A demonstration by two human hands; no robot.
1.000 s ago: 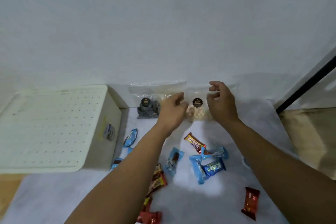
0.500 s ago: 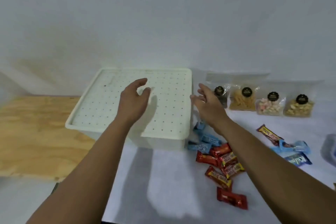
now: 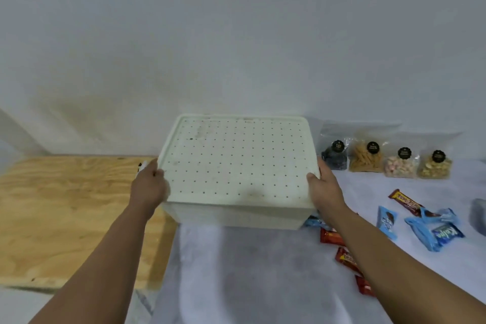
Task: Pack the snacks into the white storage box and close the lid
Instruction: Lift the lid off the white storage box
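Note:
The white storage box (image 3: 236,217) stands in the middle with its dotted lid (image 3: 236,163) on top. My left hand (image 3: 150,184) grips the lid's left edge and my right hand (image 3: 324,184) grips its right edge. To the right, several clear snack bags (image 3: 365,156) with black labels lean against the wall. Blue wrapped snacks (image 3: 436,235), a brown bar (image 3: 405,200) and red wrapped snacks (image 3: 344,258) lie loose on the white cloth; my right forearm hides some of the red ones.
A plywood board (image 3: 68,213) lies to the left of the box. The white cloth (image 3: 249,276) covers the surface in front. A grey object (image 3: 478,216) shows at the right edge. A white wall rises right behind the box.
The view swung left from the snack bags to the box. Both hands left the bags, reached over the lid, and now clasp its two side edges.

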